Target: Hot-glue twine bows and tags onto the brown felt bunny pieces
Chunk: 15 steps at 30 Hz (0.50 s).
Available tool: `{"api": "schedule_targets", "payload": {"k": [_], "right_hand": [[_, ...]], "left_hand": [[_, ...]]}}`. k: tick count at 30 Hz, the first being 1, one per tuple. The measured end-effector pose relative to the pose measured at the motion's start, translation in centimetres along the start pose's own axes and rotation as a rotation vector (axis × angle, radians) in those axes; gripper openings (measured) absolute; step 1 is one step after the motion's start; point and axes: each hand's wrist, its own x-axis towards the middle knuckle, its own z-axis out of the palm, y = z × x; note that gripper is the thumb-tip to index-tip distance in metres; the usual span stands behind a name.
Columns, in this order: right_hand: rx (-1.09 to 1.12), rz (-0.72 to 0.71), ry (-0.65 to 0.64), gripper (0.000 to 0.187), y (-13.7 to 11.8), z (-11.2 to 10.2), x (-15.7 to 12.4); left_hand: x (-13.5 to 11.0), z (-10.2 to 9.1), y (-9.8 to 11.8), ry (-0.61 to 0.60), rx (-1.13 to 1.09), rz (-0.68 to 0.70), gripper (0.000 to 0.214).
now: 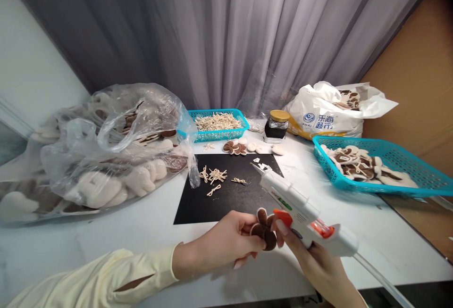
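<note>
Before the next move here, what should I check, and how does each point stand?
1. Left hand grips the brown padded piece: ok.
2. Right hand holds the glue gun, finger at its orange trigger: ok.
3. Nozzle points away from both hands, over the black mat: ok.
4. Cord bows lie on the mat, within reach: ok.
5. Glue at the nozzle tip: cannot tell.

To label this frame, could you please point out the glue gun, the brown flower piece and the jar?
glue gun [300, 211], head view, white body.
brown flower piece [264, 229], head view, its centre.
jar [276, 128], head view, dark glass body.
</note>
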Motion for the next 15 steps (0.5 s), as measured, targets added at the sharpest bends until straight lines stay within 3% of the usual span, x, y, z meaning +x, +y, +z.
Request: {"api": "schedule_targets", "payload": {"k": [9,12,15], "right_hand": [[-0.019,0.059,-0.025,0.029,-0.8,-0.7,-0.1],[-0.025,0.142,-0.061,0.033,-1.1,-2.2,-0.6],[-0.038,0.216,-0.143,0.031,-0.8,-4.5,-1.4]], "left_hand": [[0.4,-0.1,-0.3,0.018,-0.053,-0.013,0.012],[0.4,-0.3,-0.5,0.102,-0.044,-0.008,0.017],[0.5,-0.6,-0.9,0.229,-0.026,0.082,0.017]]}}
